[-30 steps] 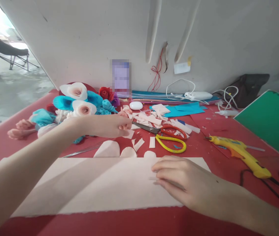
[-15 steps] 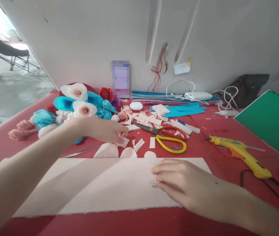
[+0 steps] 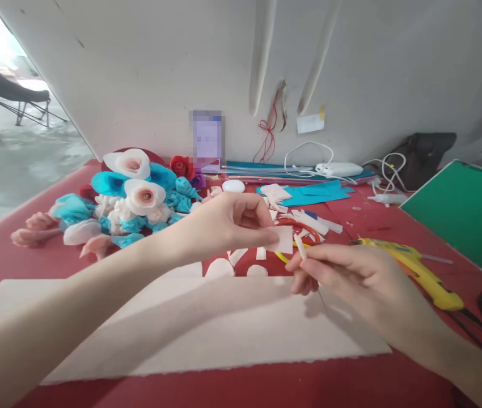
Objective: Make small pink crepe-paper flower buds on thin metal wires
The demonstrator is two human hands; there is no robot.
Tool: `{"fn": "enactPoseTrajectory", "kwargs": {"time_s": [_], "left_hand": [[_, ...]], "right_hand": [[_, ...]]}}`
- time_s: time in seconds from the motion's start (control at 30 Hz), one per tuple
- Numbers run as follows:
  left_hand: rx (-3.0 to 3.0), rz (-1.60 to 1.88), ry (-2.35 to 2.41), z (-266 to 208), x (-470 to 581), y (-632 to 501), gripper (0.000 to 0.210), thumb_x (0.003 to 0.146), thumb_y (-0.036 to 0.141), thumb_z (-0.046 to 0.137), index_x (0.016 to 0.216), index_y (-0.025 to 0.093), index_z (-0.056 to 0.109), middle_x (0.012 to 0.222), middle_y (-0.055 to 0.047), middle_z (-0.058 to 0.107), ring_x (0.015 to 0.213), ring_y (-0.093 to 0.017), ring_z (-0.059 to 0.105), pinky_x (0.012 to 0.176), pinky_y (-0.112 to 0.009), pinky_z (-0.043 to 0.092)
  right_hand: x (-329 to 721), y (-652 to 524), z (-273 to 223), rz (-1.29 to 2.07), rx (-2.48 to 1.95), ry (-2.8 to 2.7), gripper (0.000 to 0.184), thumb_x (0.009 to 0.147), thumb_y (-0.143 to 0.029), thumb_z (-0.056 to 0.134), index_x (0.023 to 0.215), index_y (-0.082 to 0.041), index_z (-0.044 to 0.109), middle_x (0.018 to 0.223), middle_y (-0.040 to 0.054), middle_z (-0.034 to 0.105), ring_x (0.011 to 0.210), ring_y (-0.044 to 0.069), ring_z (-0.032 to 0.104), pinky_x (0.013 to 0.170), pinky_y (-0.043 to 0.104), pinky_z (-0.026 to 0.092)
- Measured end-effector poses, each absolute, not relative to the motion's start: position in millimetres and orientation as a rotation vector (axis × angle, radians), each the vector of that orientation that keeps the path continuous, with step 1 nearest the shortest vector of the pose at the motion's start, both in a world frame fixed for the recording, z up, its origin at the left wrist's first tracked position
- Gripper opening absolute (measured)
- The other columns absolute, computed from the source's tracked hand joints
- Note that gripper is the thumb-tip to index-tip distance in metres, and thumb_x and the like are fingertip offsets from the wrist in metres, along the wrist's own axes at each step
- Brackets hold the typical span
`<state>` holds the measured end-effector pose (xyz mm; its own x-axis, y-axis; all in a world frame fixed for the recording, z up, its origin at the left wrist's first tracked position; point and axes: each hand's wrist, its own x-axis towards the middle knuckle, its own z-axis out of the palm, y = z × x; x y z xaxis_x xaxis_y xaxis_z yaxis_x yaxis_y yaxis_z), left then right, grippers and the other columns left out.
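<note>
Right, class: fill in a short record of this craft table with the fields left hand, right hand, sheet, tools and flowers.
left hand: left hand pinches a small pale paper piece above the table
right hand: right hand holds a thin wire close to that piece
sheet: long pale paper sheet lies flat on the red table
tools: scissors partly hidden behind the hands; yellow glue gun to the right
flowers: pile of paper flowers at far left

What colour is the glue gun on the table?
The glue gun is yellow with some orange on it. The head view shows it, beside the right hand.
</note>
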<state>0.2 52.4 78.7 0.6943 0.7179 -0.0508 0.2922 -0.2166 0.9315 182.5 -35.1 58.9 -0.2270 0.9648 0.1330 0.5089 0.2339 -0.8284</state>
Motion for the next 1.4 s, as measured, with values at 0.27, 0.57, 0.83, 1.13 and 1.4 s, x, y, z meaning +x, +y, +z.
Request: {"fn": "enactPoseTrajectory", "kwargs": {"time_s": [0.27, 0.57, 0.83, 1.13, 1.4], "left_hand": [[1.664, 0.508, 0.731, 89, 0, 41, 0.007, 0.076, 0.018, 0.061, 0.073, 0.016, 0.056, 0.069, 0.002, 0.064, 0.062, -0.009, 0.06, 0.058, -0.019, 0.047], [1.631, 0.508, 0.782, 93, -1, 38, 0.005, 0.073, 0.018, 0.064, 0.076, 0.019, 0.068, 0.076, 0.002, 0.071, 0.072, -0.012, 0.065, 0.066, -0.019, 0.05], [1.61, 0.527, 0.613, 91, 2, 30, 0.011, 0.08, 0.019, 0.06, 0.078, 0.021, 0.071, 0.074, 0.004, 0.069, 0.065, -0.007, 0.06, 0.058, -0.012, 0.046], [1.68, 0.489, 0.625, 98, 7, 21, 0.02, 0.085, 0.022, 0.053, 0.075, 0.015, 0.069, 0.077, 0.001, 0.068, 0.069, -0.008, 0.055, 0.055, -0.015, 0.039], [1.707, 0.501, 0.679, 92, 7, 18, 0.019, 0.083, 0.026, 0.056, 0.073, 0.018, 0.07, 0.077, 0.002, 0.067, 0.074, -0.01, 0.057, 0.059, -0.018, 0.04]], "right_hand": [[186, -35, 66, 0.79, -1.387, -1.904, 0.022, 0.084, -0.026, 0.053, 0.065, -0.021, 0.062, 0.058, -0.0054, 0.06, 0.05, 0.005, 0.054, 0.037, 0.008, 0.039], [185, -32, 67, 0.789, -1.411, -1.889, 0.025, 0.081, -0.025, 0.056, 0.058, -0.019, 0.06, 0.05, -0.0054, 0.052, 0.039, 0.004, 0.044, 0.033, 0.01, 0.034], [186, -34, 68, 0.753, -1.261, -1.859, 0.017, 0.081, -0.022, 0.058, 0.066, -0.023, 0.065, 0.053, -0.0065, 0.059, 0.047, 0.005, 0.052, 0.042, 0.008, 0.04], [184, -37, 71, 0.733, -1.253, -1.781, 0.025, 0.08, -0.021, 0.059, 0.054, -0.019, 0.06, 0.05, -0.0058, 0.059, 0.047, 0.005, 0.055, 0.045, 0.007, 0.043], [183, -36, 71, 0.82, -1.253, -1.756, 0.023, 0.079, -0.022, 0.062, 0.055, -0.02, 0.063, 0.049, -0.0064, 0.06, 0.046, 0.004, 0.055, 0.045, 0.008, 0.043]]}}
